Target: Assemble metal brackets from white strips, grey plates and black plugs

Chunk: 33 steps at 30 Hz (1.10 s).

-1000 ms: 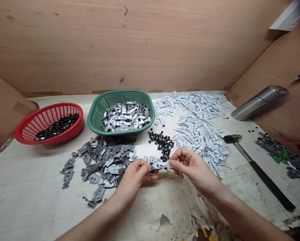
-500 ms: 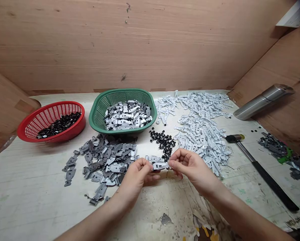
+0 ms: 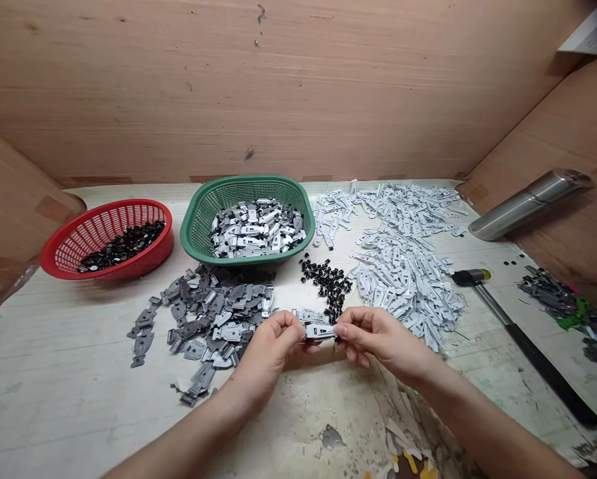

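Note:
Between my two hands is a small white and grey plastic buckle-like piece (image 3: 320, 331), lying lengthwise across the view. My left hand (image 3: 278, 342) is closed and pinches its left end between thumb and fingers. At the right end, my right hand (image 3: 371, 336) grips it with thumb and forefinger, the other fingers curled below. Just beyond my hands lie small black clips (image 3: 330, 285) in a loose heap. Dark grey flat parts (image 3: 229, 309) are piled to the left, close to my left hand. White slim parts (image 3: 403, 279) spread in a heap beyond my right hand.
A green basket (image 3: 189, 233) holds white and grey pieces; left of it, a red basket (image 3: 143, 266) holds black parts. A black-handled hammer (image 3: 542, 359) lies at right. Behind it leans a metal flask (image 3: 528, 205), near scattered dark scraps (image 3: 552, 299). Cardboard walls (image 3: 328, 93) surround the table.
Both hands keep hold of the white and grey piece. The fingers of my right hand have shifted slightly at its right end. The whole view has moved a little.

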Each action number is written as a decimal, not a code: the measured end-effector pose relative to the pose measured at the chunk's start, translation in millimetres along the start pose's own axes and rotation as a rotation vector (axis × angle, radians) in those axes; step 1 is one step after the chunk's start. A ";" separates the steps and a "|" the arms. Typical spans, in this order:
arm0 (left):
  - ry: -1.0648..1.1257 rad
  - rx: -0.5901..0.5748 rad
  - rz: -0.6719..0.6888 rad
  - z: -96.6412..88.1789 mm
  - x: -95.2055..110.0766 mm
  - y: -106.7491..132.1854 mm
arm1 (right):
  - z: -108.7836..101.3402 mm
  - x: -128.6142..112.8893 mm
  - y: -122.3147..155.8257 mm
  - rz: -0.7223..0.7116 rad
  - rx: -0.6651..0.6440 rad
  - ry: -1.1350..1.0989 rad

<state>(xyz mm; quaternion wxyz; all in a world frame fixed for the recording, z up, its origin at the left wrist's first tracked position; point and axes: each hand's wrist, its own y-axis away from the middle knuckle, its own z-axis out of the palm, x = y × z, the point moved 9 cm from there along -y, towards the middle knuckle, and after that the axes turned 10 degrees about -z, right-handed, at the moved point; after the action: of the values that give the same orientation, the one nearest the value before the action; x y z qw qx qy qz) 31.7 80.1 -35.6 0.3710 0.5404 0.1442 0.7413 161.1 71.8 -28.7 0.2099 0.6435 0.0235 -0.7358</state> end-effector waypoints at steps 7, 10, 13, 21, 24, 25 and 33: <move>-0.142 -0.076 0.029 10.1 3.2 4.7 | 12.9 -2.6 3.3 -0.104 -0.003 0.051; -0.205 -0.056 0.048 10.3 3.9 6.4 | 17.2 5.1 8.6 -0.110 0.006 0.027; -0.223 -0.020 0.095 8.0 12.2 10.3 | 17.1 -1.5 9.0 -0.088 -0.007 0.025; -1.282 0.380 0.687 12.0 51.0 20.1 | 1.0 -146.5 -78.4 -0.586 0.209 0.304; -1.585 0.489 0.716 12.7 43.3 11.9 | 9.7 -143.8 -95.5 -0.589 0.127 0.535; -1.641 0.520 0.724 12.7 43.0 11.6 | 12.9 -134.8 -91.9 -0.587 0.081 0.670; -1.670 0.526 0.605 13.5 46.6 21.6 | 8.1 -46.4 -16.6 -0.527 -0.152 1.297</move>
<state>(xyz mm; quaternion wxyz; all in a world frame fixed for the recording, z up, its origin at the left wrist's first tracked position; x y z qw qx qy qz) 28.8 95.7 15.1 0.0107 0.9807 -0.1537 0.1202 151.8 97.4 13.1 0.0124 0.9088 0.3504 -0.2261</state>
